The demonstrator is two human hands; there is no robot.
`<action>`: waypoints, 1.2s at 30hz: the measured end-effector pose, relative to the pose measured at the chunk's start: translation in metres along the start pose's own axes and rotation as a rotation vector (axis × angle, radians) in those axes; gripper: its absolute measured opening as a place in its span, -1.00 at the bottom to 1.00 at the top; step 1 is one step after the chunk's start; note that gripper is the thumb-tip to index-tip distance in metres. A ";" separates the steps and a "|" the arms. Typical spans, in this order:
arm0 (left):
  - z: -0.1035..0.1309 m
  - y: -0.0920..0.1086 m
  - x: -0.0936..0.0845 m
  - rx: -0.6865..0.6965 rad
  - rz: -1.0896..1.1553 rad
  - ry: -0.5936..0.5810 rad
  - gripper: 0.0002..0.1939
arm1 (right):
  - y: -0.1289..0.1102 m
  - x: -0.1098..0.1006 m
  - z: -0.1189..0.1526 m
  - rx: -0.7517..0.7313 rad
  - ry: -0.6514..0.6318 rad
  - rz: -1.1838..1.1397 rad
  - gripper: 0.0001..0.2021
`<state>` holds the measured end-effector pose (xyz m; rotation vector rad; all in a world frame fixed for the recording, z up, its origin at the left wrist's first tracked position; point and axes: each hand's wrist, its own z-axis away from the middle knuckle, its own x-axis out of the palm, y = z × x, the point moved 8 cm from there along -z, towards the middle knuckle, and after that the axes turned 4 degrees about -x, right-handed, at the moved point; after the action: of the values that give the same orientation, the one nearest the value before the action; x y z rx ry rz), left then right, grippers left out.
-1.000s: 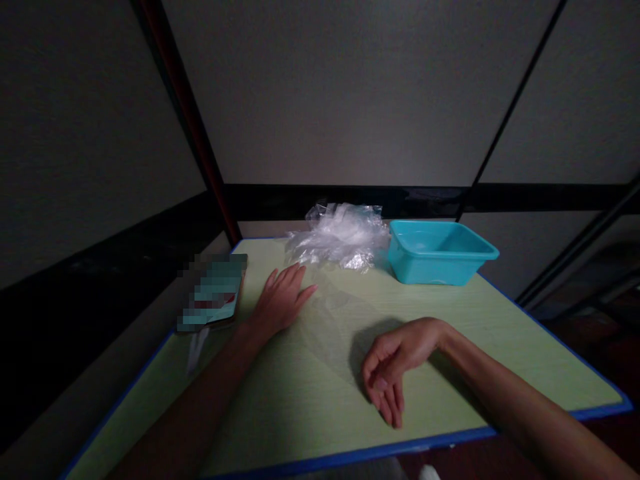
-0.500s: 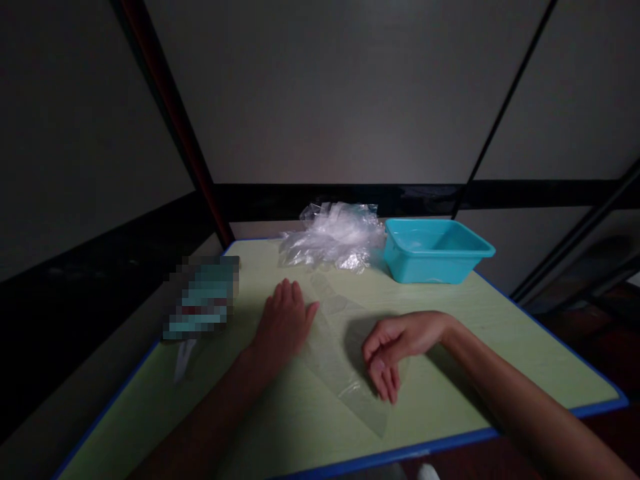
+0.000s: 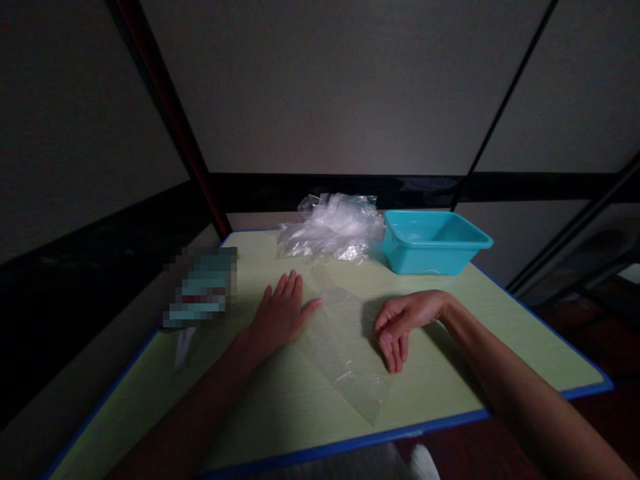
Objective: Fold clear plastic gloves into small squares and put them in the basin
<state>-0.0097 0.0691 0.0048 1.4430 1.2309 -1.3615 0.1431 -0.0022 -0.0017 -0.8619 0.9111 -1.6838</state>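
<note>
A clear plastic bag (image 3: 340, 353) lies flat and slanted across the middle of the table. My left hand (image 3: 283, 310) rests palm down at the bag's left edge, fingers spread and thumb over the plastic. Over the bag's right side is my right hand (image 3: 400, 327), bent at the wrist, its fingers curled downward and pressed together; whether they pinch any of the plastic is too hard to make out. Behind the hands sits a crumpled pile of clear plastic bags (image 3: 335, 227).
A turquoise basin (image 3: 433, 260) stands at the back right of the yellow-green table (image 3: 520, 360), which has a blue edge. On the left lies a pixelated item (image 3: 203, 290) with a whitish strip (image 3: 184, 348) below it. A wall rises behind.
My left hand's fingers have spread wider. My right hand has shifted slightly right and up. The whole view has tilted a little, so the table's contents appear higher.
</note>
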 end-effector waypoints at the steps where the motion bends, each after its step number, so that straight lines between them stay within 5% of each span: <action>1: -0.001 0.000 0.001 0.007 0.008 0.004 -0.34 | 0.001 0.001 -0.001 0.005 -0.014 -0.008 -0.68; 14: -0.017 0.003 0.009 0.203 0.068 -0.015 -0.33 | -0.004 0.037 -0.013 0.030 -0.232 -0.110 -0.70; 19: -0.019 0.009 -0.005 0.272 0.047 0.107 -0.36 | -0.010 0.043 -0.014 -0.049 -0.262 -0.066 -0.70; 21: -0.014 0.013 -0.019 0.255 0.025 0.218 -0.37 | -0.022 0.026 -0.018 -0.216 -0.079 -0.028 -0.70; 24: -0.002 0.019 -0.033 0.155 0.019 0.292 -0.37 | -0.048 -0.026 -0.005 -0.553 0.560 0.139 -0.74; 27: 0.010 0.031 -0.029 0.095 0.033 0.215 -0.33 | -0.058 -0.050 0.019 -0.604 1.089 0.548 -0.75; 29: 0.017 0.041 -0.023 0.113 0.038 0.167 -0.30 | -0.058 -0.049 0.016 -0.509 1.137 0.861 -0.68; 31: 0.021 0.048 -0.018 0.132 0.042 0.131 -0.28 | -0.055 -0.043 0.006 -0.435 1.039 1.097 -0.51; 36: 0.020 0.051 -0.009 0.137 0.068 0.058 -0.20 | -0.048 -0.042 0.000 -0.356 0.942 1.283 -0.28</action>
<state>0.0359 0.0370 0.0079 1.6147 1.1330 -1.3886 0.1329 0.0485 0.0350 0.4424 1.8700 -0.6740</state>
